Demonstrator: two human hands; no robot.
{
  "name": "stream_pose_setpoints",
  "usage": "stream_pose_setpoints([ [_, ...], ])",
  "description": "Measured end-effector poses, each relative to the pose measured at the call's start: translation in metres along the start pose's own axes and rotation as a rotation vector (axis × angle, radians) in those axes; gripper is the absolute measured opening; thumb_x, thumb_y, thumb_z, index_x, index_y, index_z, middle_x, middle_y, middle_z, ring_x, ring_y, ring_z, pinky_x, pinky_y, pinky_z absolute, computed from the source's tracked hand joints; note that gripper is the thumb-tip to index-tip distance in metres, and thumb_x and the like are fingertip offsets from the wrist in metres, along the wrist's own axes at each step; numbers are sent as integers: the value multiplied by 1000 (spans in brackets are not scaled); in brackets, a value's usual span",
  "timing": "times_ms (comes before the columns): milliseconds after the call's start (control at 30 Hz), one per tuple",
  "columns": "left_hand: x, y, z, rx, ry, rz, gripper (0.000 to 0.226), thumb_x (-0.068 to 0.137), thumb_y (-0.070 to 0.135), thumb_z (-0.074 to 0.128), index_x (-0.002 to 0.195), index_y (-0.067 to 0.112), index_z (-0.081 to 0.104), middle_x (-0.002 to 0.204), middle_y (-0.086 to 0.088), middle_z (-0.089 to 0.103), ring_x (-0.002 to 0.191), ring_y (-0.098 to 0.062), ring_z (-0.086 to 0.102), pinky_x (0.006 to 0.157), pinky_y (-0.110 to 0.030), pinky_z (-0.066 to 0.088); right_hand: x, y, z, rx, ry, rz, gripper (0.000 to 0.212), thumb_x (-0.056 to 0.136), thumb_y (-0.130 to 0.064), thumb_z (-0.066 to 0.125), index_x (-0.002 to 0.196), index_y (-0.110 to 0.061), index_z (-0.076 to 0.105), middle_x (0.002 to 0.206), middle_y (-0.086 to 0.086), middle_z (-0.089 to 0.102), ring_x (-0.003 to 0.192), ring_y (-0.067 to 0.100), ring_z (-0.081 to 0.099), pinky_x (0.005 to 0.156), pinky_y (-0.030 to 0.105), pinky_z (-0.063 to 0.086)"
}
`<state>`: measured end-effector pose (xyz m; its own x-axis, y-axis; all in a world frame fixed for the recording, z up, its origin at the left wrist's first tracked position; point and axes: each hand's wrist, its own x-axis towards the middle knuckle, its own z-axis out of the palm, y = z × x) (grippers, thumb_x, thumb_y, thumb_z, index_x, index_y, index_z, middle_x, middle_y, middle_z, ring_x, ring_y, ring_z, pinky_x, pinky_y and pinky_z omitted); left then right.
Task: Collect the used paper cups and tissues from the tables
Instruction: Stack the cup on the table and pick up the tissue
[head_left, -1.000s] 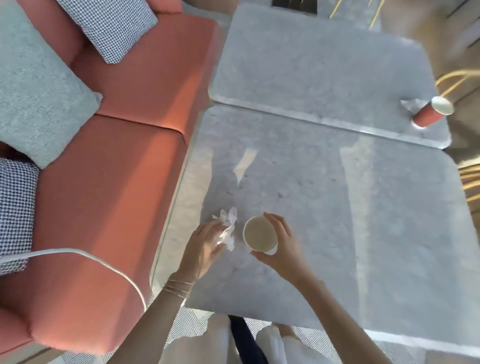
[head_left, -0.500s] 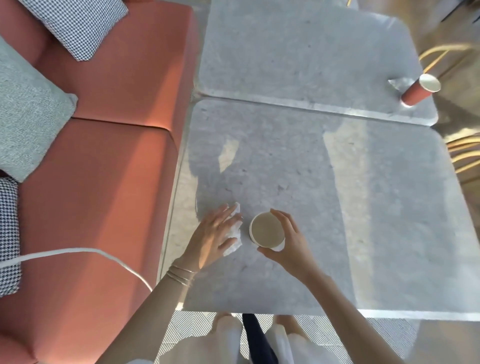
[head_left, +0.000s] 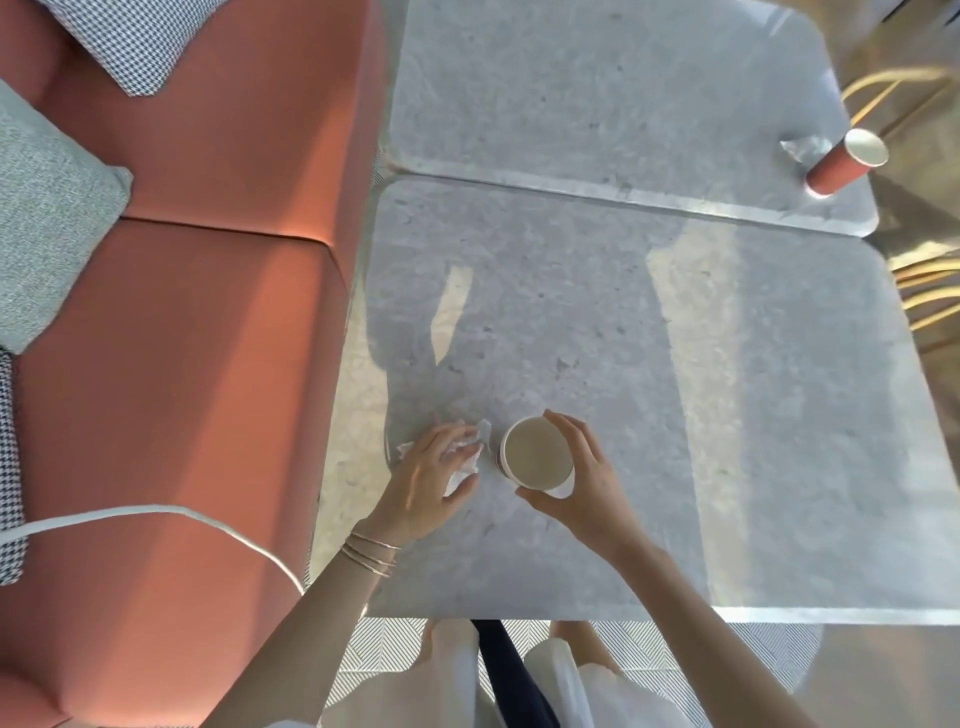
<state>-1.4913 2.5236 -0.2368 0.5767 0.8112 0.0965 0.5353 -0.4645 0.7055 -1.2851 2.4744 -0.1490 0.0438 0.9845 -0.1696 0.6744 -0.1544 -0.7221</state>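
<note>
A paper cup (head_left: 535, 453) with a pale inside stands on the near grey marble table (head_left: 675, 389). My right hand (head_left: 576, 483) curls around its right side and grips it. Just to its left lies a crumpled white tissue (head_left: 467, 457), with my left hand (head_left: 428, 478) closing its fingers over it and pressing it to the tabletop. On the far table (head_left: 597, 88), at its right corner, stands a second red paper cup (head_left: 841, 163), and another crumpled tissue (head_left: 802, 148) lies beside it.
A red sofa (head_left: 208, 338) with grey and houndstooth cushions (head_left: 47, 218) runs along the tables' left side. A white cable (head_left: 156, 519) crosses its seat. Yellow chair frames (head_left: 930, 291) stand at the right. My legs show below the table's near edge.
My left hand has slid over the tissue and closed its fingers on it. My right hand has kept its hold on the cup, and the view has shifted slightly forward.
</note>
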Motion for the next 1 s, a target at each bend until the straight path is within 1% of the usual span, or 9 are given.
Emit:
stream_pose_setpoints([
  [67, -3, 1, -1, -56, -16, -4, 35, 95, 31, 44, 121, 14, 59, 132, 0, 49, 130, -12, 35, 109, -30, 28, 0, 0, 0, 5, -3, 0, 84, 65, -28, 82, 135, -18, 37, 131, -14, 37, 108, -4, 40, 84, -3, 28],
  [133, -5, 2, -2, -75, 21, 29, 28, 94, 12, 48, 119, 12, 59, 126, -3, 53, 124, -13, 41, 106, -31, 32, -1, 1, 0, 10, -2, -8, 84, 66, -28, 82, 135, -18, 37, 131, -13, 37, 108, -5, 39, 85, -3, 28],
  [200, -4, 5, -2, -94, 86, 35, 42, 87, -9, 50, 122, 12, 56, 119, -4, 57, 116, -13, 46, 101, -29, 38, -1, 3, 0, 11, -5, -16, 84, 66, -28, 82, 135, -19, 37, 131, -12, 37, 108, -4, 40, 85, -2, 29],
  [300, 0, 9, -2, -132, 141, -27, 55, 80, -17, 49, 124, 16, 54, 113, -3, 58, 109, -12, 50, 93, -30, 44, 0, 4, 0, -1, -6, -22, 85, 65, -29, 82, 135, -19, 37, 131, -13, 37, 108, -4, 40, 84, -3, 30],
  [367, 1, 10, -5, -122, 119, -38, 57, 77, -15, 53, 122, 20, 56, 112, 0, 57, 105, -9, 52, 90, -29, 47, 0, 4, 0, -10, -9, -29, 85, 65, -31, 82, 135, -20, 37, 130, -14, 37, 107, -5, 39, 83, -3, 30],
  [467, 0, 7, -13, 41, 72, 30, 42, 78, -1, 65, 115, 19, 63, 116, 0, 61, 114, -17, 53, 100, -42, 42, 0, 5, 0, -14, -16, -39, 85, 65, -32, 82, 136, -21, 36, 130, -15, 36, 106, -8, 38, 82, -4, 29],
  [633, -11, -1, -39, 203, -70, 129, 38, 88, 31, 57, 125, 24, 56, 141, 3, 44, 138, -21, 25, 111, -47, 25, 1, 7, 0, -10, -25, -40, 85, 66, -33, 81, 136, -23, 35, 131, -15, 36, 105, -9, 37, 81, -5, 29],
  [800, -19, -8, -68, 156, -83, 140, 36, 91, 37, 48, 125, 29, 57, 143, 3, 41, 139, -21, 25, 109, -40, 31, 2, 8, -1, -3, -28, -40, 84, 65, -34, 81, 135, -24, 35, 130, -20, 34, 105, -8, 38, 79, -5, 30],
  [1000, -18, -6, -61, 300, -201, 307, 39, 82, 20, 70, 120, 25, 61, 142, 0, 43, 136, -25, 31, 113, -38, 25, 2, 10, -1, -4, -34, -44, 84, 66, -38, 80, 135, -28, 33, 130, -23, 33, 105, -7, 39, 76, 0, 35],
])
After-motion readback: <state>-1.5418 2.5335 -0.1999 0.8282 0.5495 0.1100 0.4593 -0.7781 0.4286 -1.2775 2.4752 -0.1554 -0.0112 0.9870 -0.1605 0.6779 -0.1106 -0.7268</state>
